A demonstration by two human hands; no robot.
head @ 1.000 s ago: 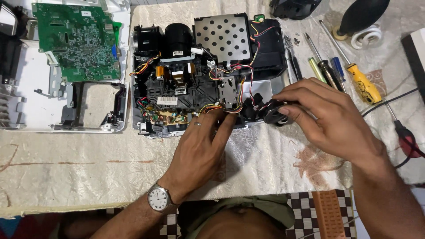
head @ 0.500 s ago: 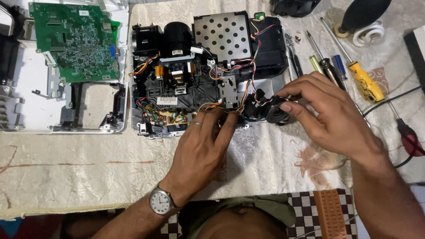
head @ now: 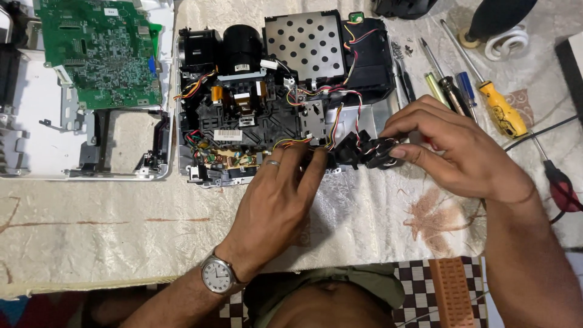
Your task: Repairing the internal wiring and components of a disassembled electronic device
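Seen from above: an opened black projector chassis (head: 267, 115) with exposed lens barrel, perforated metal shield and bundles of coloured wiring, resting on a cream patterned tablecloth (head: 109, 225). At the chassis's lower right corner, a small black plastic fan-like part (head: 364, 150), trailing red, black and white wires, pinched between thumb and fingertips of the right hand (head: 452, 152), fingers narrowed around its right end. Just left of that part, the left hand (head: 276, 203), wearing a ring and a round silver wristwatch (head: 217, 276), fingers curled and pressed against the chassis's front edge, touching the part's left side; exactly what those fingertips grip, impossible to tell. Left of the chassis, a white plastic casing shell (head: 36, 140) carrying a green circuit board (head: 100, 51). Right of the chassis, beyond the right hand, a row of screwdrivers, among them a yellow-handled screwdriver (head: 501, 109) and a red-handled screwdriver (head: 562, 185), plus a few loose screws. Further right and above the chassis, a white spiral lamp bulb (head: 507, 41). Below the chassis, at the table's near edge, a checked black-and-white cloth (head: 419, 285).
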